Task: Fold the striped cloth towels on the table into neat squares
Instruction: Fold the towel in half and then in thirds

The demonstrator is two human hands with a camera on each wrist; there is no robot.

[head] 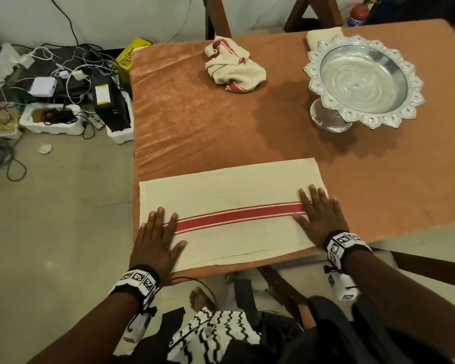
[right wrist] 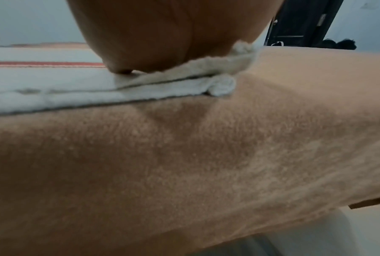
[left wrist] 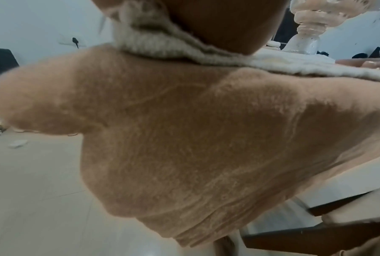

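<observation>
Cream woven cotton, one red stripe: the towel (head: 237, 211) lies flat on the bench (head: 378, 179), long axis running from my left hand (head: 156, 241) to my right hand (head: 319, 215). Both grips are wide, fingers straight, pressing its short ends. Layered hems show near my right wrist. A crumpled towel (head: 234, 65) waits well beyond.

**Two striped towels, one flat and one crumpled**

A cream towel with a red stripe (head: 231, 214) lies flat along the table's near edge as a wide rectangle, its layered edges showing it is folded. The left hand (head: 155, 241) and right hand (head: 319, 215) press its two ends with straight fingers. A second cream-and-red towel (head: 234, 65) sits crumpled well beyond both hands.
</observation>
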